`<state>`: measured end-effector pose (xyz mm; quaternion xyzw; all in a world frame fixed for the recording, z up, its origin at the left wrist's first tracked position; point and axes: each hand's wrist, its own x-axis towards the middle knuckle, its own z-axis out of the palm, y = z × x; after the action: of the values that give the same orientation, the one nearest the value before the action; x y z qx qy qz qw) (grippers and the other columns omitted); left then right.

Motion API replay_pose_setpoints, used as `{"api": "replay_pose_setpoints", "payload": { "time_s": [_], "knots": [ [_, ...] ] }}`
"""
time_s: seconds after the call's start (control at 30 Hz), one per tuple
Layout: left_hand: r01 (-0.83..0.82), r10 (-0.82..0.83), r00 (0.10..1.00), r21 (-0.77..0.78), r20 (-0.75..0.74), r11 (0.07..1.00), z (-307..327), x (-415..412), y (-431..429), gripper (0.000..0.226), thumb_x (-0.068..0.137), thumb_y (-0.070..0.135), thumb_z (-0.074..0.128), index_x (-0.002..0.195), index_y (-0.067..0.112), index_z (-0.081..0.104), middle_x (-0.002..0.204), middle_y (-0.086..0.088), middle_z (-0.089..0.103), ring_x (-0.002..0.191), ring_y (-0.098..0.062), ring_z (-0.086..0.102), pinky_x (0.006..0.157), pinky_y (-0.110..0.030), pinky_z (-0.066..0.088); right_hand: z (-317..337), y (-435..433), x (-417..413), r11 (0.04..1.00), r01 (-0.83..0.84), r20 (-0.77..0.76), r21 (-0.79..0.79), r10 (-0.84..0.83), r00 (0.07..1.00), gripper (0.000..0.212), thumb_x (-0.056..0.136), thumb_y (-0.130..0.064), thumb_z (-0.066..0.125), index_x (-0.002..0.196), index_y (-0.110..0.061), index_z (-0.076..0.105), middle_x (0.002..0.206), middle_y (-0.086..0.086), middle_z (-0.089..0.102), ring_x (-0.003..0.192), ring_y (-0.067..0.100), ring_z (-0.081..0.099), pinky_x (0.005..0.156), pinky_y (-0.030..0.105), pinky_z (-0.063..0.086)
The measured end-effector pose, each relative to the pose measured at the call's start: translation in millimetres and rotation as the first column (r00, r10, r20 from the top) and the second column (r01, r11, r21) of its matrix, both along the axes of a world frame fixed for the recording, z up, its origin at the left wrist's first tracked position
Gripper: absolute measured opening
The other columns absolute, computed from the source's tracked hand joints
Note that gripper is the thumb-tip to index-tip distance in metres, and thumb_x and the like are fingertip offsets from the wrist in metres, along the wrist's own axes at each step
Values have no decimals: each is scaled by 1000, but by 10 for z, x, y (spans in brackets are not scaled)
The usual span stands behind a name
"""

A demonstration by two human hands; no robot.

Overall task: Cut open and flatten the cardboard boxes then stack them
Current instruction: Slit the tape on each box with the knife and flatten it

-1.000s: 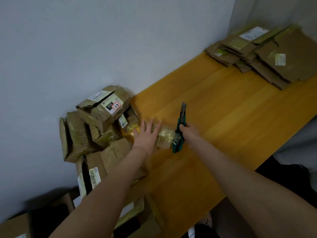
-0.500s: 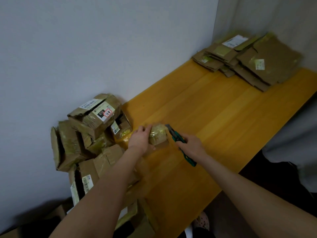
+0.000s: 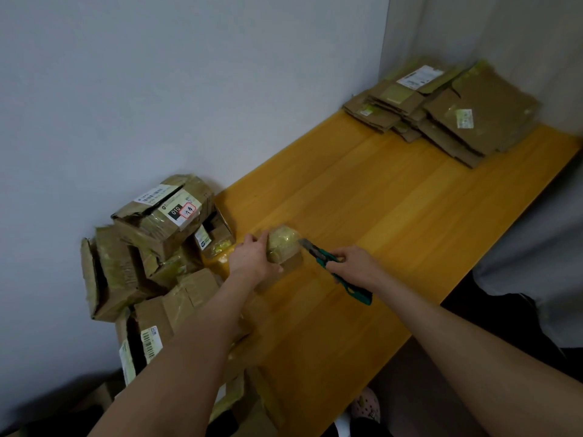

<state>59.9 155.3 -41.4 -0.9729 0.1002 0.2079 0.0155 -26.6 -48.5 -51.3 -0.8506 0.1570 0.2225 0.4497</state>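
Observation:
A small cardboard box (image 3: 285, 244), wrapped in shiny yellowish tape, stands on the yellow wooden table (image 3: 394, 222). My left hand (image 3: 252, 258) grips its left side. My right hand (image 3: 355, 264) holds a green utility knife (image 3: 334, 268); the blade tip touches the box's right edge. A heap of unopened, taped boxes (image 3: 157, 247) is piled against the wall at the table's left end. Flattened cardboard pieces (image 3: 448, 111) lie stacked at the far right corner.
A grey wall runs along the table's back edge. The table's front edge drops to a dark floor, where a patterned slipper (image 3: 366, 408) shows. More boxes (image 3: 142, 345) spill off the table's near left end.
My left hand went from lying flat beside the small box to gripping it. The knife swung down from upright, and its blade now points left against the box.

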Motion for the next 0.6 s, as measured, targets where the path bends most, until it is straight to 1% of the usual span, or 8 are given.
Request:
{"api": "replay_pose_setpoints", "payload": {
  "time_s": [0.1, 0.2, 0.27, 0.37, 0.43, 0.5, 0.57, 0.6],
  "knots": [
    [-101, 101, 995, 33, 18, 994, 23, -61, -14, 101, 70, 70, 68, 149, 28, 22, 137, -8, 40, 120, -30, 51, 83, -40, 53, -174, 199, 39, 985, 119, 25, -123, -117, 993, 30, 98, -30, 49, 124, -16, 57, 99, 6, 67, 78, 20, 60, 65, 33, 51],
    [-107, 107, 994, 74, -8, 992, 9, -162, -28, 104, 71, 76, 61, 149, 23, 18, 140, -11, 38, 112, -29, 56, 68, -34, 49, -389, 349, 118, 970, 96, -44, -222, -108, 993, 35, 100, -29, 48, 132, -15, 52, 115, 6, 63, 94, 23, 61, 71, 33, 50],
    [-96, 98, 995, 89, -16, 991, -18, -202, -8, 108, 73, 78, 56, 152, 21, 10, 141, -13, 37, 108, -29, 58, 64, -33, 49, -492, 373, 166, 964, 92, -86, -249, -116, 990, 36, 100, -25, 49, 134, -15, 51, 118, 8, 63, 102, 26, 60, 78, 36, 52],
    [-133, 137, 989, 56, -64, 990, -75, -252, 29, 104, 81, 71, 51, 154, 20, -2, 146, -14, 35, 116, -31, 55, 73, -37, 50, -522, 387, 189, 963, 43, -109, -266, -74, 991, 35, 100, -21, 46, 135, -18, 52, 117, 8, 62, 99, 27, 60, 78, 37, 52],
    [-170, 171, 982, 12, -78, 985, -105, -292, 55, 98, 87, 65, 48, 154, 20, -6, 147, -14, 34, 119, -33, 53, 80, -40, 50, -447, 405, 204, 939, 36, -52, -341, -57, 997, 38, 101, -31, 44, 135, -16, 52, 122, 8, 60, 107, 26, 57, 84, 36, 49],
    [-171, 169, 983, -30, -67, 985, -103, -318, 71, 93, 90, 63, 46, 154, 20, -7, 146, -14, 36, 117, -33, 54, 83, -40, 50, -383, 462, 254, 960, 73, 15, -271, -71, 997, 46, 100, -43, 42, 132, -12, 54, 120, 9, 60, 106, 26, 57, 85, 35, 48],
    [-128, 127, 991, -40, -35, 991, -72, -347, 65, 87, 93, 60, 43, 154, 19, -4, 142, -12, 42, 115, -31, 55, 82, -39, 50, -306, 594, 295, 995, 52, -24, -80, -54, 998, 53, 97, -49, 44, 126, -6, 57, 111, 11, 62, 95, 25, 58, 80, 36, 50],
    [-96, 95, 995, -32, -23, 995, -45, -362, 54, 83, 95, 58, 41, 154, 18, -1, 140, -12, 44, 114, -30, 56, 79, -38, 49, -307, 667, 306, 999, 45, -48, -15, -46, 998, 54, 95, -49, 46, 125, -6, 56, 111, 13, 63, 93, 25, 60, 80, 40, 53]
  ]
}}
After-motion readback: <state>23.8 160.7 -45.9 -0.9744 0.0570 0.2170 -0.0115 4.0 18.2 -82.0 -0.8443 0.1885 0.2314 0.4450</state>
